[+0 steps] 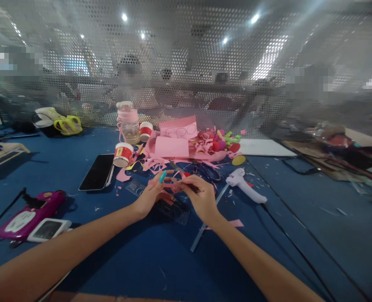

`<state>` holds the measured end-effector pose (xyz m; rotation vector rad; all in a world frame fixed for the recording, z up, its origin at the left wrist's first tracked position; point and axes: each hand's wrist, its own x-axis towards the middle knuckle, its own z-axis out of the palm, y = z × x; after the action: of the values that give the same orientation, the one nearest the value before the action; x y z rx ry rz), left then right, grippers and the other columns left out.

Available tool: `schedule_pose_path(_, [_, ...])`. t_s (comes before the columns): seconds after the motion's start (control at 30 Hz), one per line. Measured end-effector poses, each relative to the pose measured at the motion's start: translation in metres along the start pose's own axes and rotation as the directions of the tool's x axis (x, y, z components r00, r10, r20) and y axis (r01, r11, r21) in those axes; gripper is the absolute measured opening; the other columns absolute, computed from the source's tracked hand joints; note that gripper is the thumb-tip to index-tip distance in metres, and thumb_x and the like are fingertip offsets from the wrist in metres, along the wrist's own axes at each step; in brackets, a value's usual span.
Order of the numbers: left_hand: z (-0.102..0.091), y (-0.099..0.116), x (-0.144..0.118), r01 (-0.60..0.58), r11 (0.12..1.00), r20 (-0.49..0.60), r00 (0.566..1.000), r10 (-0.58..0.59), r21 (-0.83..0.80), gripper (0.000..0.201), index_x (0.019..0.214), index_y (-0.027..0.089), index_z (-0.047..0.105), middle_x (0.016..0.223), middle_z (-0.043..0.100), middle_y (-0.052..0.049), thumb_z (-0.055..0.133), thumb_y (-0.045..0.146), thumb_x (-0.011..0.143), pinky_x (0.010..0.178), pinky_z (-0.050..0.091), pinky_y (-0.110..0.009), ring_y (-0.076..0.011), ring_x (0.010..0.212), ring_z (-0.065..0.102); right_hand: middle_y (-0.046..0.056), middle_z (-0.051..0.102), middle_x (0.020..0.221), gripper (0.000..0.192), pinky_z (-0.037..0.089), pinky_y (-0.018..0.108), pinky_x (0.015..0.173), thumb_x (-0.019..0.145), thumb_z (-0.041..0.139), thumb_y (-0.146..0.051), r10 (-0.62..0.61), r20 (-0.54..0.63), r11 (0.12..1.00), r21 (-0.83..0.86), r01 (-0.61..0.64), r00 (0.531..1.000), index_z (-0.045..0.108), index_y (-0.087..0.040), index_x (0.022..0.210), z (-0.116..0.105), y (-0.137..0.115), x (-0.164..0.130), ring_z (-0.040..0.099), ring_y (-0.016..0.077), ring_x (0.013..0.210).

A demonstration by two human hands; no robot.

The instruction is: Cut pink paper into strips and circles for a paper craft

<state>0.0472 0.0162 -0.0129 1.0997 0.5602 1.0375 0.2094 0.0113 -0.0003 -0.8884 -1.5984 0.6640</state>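
Between my two hands is a small piece of pink paper (165, 184), bent into a strip or loop. My left hand (153, 193) pinches its left part, with a turquoise thumbnail showing on top. With fingertips closed, my right hand (200, 193) grips the right end of the same paper. Under them on the blue table (135, 260) lies a clear ruler (176, 212). Dark-handled scissors (208, 171) rest just beyond my right hand. To the right is a white glue gun (245, 186), its clear glue stick (198, 239) pointing toward me.
Pink paper sheets (171, 147) and scraps are heaped at the back. Two paper cups (123, 154) and a pink-lidded bottle (128, 123) stand left of them. A phone (98, 173), a purple case (31, 216) and a white device (49, 230) lie at left. The glue gun's cord (296, 247) crosses the right side.
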Motion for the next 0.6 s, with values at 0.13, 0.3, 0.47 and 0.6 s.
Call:
schedule_pose_path(0.13, [0.0003, 0.0026, 0.0011, 0.019, 0.999, 0.026, 1.0, -0.018, -0.049, 0.068, 0.115, 0.02, 0.051, 0.09, 0.057, -0.005, 0.042, 0.072, 0.072, 0.058, 0.051, -0.035, -0.0194, 0.067, 0.062, 0.001, 0.068, 0.072, 0.009, 0.049, 0.03, 0.066, 0.074, 0.067, -0.015, -0.112, 0.031, 0.991, -0.073, 0.114, 0.993, 0.069, -0.024, 0.073, -0.0002, -0.0047, 0.0014, 0.062, 0.0158, 0.069])
schedule_pose_path(0.3, [-0.001, 0.0026, 0.0021, 0.082, 0.996, -0.05, 0.995, -0.083, -0.022, 0.058, 0.111, 0.018, 0.053, 0.083, 0.061, -0.005, 0.05, 0.062, 0.074, 0.053, 0.049, -0.03, -0.0184, 0.06, 0.063, 0.002, 0.064, 0.08, 0.012, 0.05, 0.032, 0.072, 0.073, 0.068, -0.012, -0.163, 0.046, 0.972, -0.162, 0.169, 0.985, 0.07, -0.024, 0.074, -0.0016, -0.0078, 0.0014, 0.061, 0.0165, 0.077])
schedule_pose_path(0.47, [-0.0014, 0.0004, 0.0021, 0.175, 0.982, -0.089, 0.982, -0.169, 0.07, 0.05, 0.102, 0.015, 0.057, 0.061, 0.062, -0.002, 0.053, 0.057, 0.076, 0.04, 0.04, -0.021, -0.0137, 0.046, 0.057, 0.003, 0.057, 0.091, 0.013, 0.05, 0.033, 0.072, 0.073, 0.068, -0.014, -0.24, 0.026, 0.942, -0.237, 0.239, 0.971, 0.07, -0.025, 0.077, -0.0024, -0.004, -0.0004, 0.059, 0.0163, 0.08])
schedule_pose_path(0.6, [0.003, 0.003, 0.0009, 0.179, 0.979, -0.108, 0.98, -0.168, 0.102, 0.044, 0.091, 0.014, 0.057, 0.057, 0.061, -0.001, 0.057, 0.055, 0.074, 0.041, 0.039, -0.019, -0.0119, 0.045, 0.057, 0.004, 0.055, 0.096, 0.014, 0.051, 0.033, 0.074, 0.076, 0.065, -0.014, -0.269, 0.08, 0.932, -0.231, 0.28, 0.96, 0.069, -0.026, 0.082, -0.0032, 0.0005, -0.0012, 0.059, 0.0163, 0.084])
